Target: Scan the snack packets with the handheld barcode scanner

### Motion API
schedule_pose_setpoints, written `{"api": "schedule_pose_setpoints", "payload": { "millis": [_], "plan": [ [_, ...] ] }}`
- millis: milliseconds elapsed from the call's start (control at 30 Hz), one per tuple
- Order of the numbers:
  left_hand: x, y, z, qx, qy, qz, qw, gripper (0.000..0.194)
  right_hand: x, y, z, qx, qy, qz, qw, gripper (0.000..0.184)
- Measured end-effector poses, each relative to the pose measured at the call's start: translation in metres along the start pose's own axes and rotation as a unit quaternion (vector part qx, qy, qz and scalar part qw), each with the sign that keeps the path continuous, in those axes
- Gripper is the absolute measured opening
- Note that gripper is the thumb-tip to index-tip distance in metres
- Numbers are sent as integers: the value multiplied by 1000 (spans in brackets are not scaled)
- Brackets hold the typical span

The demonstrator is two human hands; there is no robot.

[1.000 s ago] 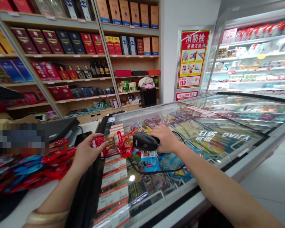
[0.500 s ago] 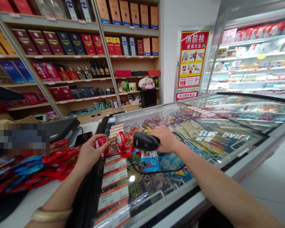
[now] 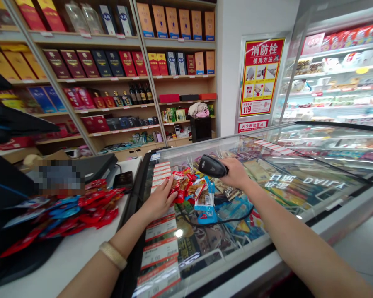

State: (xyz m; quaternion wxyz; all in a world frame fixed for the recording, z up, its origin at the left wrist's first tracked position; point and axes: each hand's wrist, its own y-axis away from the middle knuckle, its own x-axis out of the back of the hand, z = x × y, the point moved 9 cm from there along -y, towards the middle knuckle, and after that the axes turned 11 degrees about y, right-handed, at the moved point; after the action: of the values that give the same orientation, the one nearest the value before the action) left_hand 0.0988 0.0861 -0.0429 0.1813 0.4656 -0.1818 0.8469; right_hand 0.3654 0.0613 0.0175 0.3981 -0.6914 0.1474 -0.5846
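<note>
My right hand (image 3: 236,171) is wrapped round the handle of a black barcode scanner (image 3: 213,166), held above the glass lid of a chest freezer (image 3: 202,258). With fingers stretched out and apart, my left hand (image 3: 158,200) touches the near side of some small red snack packets (image 3: 180,188) lying on the glass. Against these lie blue-and-white snack packets (image 3: 204,196). The scanner's black cable (image 3: 202,224) loops across the lid below them.
On the white counter (image 3: 90,256) at left lies a heap of red and blue snack packets (image 3: 81,207), with a dark phone (image 3: 123,180) beyond. Price labels (image 3: 160,252) line the freezer's left edge. Shelves (image 3: 105,78) of boxed bottles stand behind; a lit refrigerated display (image 3: 338,82) is at right.
My left hand has set the red packet it was holding down among the others and its fingers have opened. The scanner is raised off the packets and farther right. The view has shifted left.
</note>
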Motion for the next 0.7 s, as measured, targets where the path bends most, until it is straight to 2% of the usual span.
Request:
{"api": "schedule_pose_setpoints", "payload": {
  "millis": [100, 200, 333, 433, 500, 600, 700],
  "plan": [
    [-1, -2, 0, -16, 51, -8, 999, 76, -2, 1, 3, 6, -2, -4, 1000, 39],
    [19, -3, -5, -29, 56, 61, 996, 75, -3, 2, 5, 7, -4, -6, 1000, 35],
    [77, 13, -9, -44, -6, 229, 972, 57, -2, 2, 9, -1, 4, 3, 1000, 25],
    [128, 42, -19, 2, -96, 373, 923, 37, -3, 2, 9, -4, 9, -2, 1000, 20],
    [152, 64, -32, 35, -136, 439, 888, 25, -3, 3, 9, -6, 10, -6, 1000, 20],
    [168, 80, -66, 93, -139, 455, 875, 25, -3, 3, 7, -5, 10, -7, 1000, 21],
    [169, 84, -103, 147, -82, 451, 877, 35, -4, 3, 5, 0, 10, -11, 1000, 20]
  ]
}}
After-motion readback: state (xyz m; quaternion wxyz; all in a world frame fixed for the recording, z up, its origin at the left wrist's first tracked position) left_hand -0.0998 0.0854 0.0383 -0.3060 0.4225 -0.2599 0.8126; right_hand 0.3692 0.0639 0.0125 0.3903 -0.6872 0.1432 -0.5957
